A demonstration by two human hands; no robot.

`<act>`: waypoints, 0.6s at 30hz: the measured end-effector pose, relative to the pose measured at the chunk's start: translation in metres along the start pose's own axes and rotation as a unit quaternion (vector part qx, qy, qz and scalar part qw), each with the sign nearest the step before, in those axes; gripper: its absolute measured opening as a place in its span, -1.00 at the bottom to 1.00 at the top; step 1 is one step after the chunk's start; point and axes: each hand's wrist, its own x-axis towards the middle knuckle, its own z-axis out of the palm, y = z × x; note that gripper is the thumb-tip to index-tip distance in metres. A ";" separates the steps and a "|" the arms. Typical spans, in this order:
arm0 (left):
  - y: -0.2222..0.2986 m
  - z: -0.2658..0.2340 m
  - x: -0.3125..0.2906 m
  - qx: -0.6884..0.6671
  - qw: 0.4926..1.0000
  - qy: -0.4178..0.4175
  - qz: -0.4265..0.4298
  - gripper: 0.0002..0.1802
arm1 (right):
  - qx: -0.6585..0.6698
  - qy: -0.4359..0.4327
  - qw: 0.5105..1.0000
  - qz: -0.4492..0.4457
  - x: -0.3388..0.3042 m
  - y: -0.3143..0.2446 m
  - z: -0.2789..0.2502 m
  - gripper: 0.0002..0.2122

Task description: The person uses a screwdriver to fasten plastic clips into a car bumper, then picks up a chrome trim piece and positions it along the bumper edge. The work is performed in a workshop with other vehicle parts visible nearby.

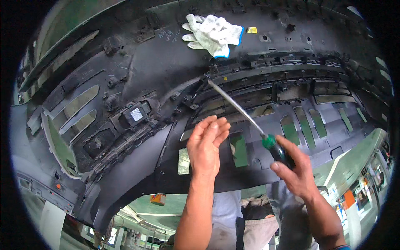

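Screwdriver handle [280,153]: rear end hidden inside the right hand [298,171].
Screwdriver tip [209,81]: too small against the dark panel [166,58] to tell touching from apart.
Left hand [206,151]: inner palm seems mostly turned out of sight.
White gloves [208,34]: one partly covered by the other.
White label [136,115]: print too small to make out.
Forearms [193,221]: both cut off by the lower edge.
Grey trousers [226,223]: cut off below, hidden above behind the panel.
Far-right clutter [354,202]: blurred, its items indistinct.
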 end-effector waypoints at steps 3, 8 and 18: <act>0.007 0.001 0.007 -0.154 0.987 -0.040 -0.026 -0.71 | -0.025 -0.036 0.999 -0.016 -0.023 0.006 -0.017 -0.43; 0.007 0.006 0.005 -0.278 0.955 -0.084 -0.059 -0.74 | -0.056 -0.059 0.996 -0.047 -0.031 0.016 -0.030 -0.44; 0.001 0.009 0.006 -0.289 0.949 -0.112 -0.059 -0.76 | -0.040 -0.076 0.996 -0.014 -0.022 0.020 -0.041 -0.46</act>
